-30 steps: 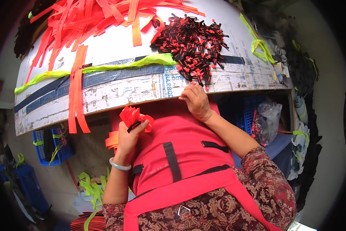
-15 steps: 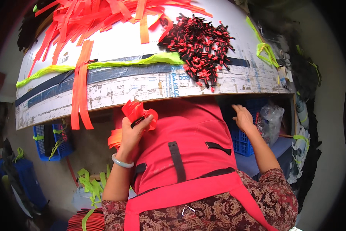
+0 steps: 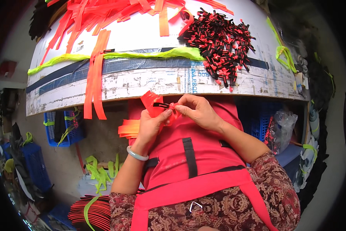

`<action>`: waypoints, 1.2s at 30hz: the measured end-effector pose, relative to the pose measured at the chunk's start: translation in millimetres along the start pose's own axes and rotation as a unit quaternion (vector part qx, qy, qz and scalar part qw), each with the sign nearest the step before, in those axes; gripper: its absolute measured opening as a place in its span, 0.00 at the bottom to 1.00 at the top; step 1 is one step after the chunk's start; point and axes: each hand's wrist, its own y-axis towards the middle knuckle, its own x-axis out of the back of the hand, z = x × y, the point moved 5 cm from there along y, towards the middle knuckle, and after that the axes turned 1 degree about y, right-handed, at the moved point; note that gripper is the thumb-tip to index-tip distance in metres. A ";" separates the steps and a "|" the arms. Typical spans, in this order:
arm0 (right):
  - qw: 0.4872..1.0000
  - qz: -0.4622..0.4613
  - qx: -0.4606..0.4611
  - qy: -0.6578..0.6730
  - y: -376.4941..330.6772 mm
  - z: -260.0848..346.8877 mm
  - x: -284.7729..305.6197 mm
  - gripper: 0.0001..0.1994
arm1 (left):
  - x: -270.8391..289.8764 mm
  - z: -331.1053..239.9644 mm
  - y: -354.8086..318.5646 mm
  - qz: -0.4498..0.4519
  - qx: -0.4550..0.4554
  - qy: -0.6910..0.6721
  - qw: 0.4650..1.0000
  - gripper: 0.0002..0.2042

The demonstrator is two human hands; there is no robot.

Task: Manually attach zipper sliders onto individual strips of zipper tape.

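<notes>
Most fingers of the left grip (image 3: 151, 125) hide behind the orange bundle (image 3: 151, 104). The right grip (image 3: 203, 113) covers one end of a small black piece (image 3: 162, 105), and what lies between its fingertips is too small to make out. The top edge cuts off the orange strip heap (image 3: 115, 13) and the far side of the worktop (image 3: 134, 38), whose near edge conceals part of the red apron (image 3: 165, 154). Contents of the clear bag (image 3: 286, 129) are indistinct. The red-and-black stack (image 3: 86, 211) runs out below.

Bright tabletop (image 3: 136, 36), shadow beneath, bent edges
</notes>
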 end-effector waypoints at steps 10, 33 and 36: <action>0.978 -0.110 0.008 -0.179 11.6 -6.7 11.8 0.08 | -18.9 70.6 31.9 0.023 0.177 -0.317 0.931 0.09; 0.971 -0.134 0.036 -0.196 26.0 -6.4 12.9 0.08 | -23.3 70.2 40.4 0.107 0.179 -0.457 0.865 0.06; 0.995 -0.073 -0.064 0.006 7.9 -3.0 12.3 0.10 | -22.9 21.9 21.5 -0.079 0.008 -0.174 0.982 0.05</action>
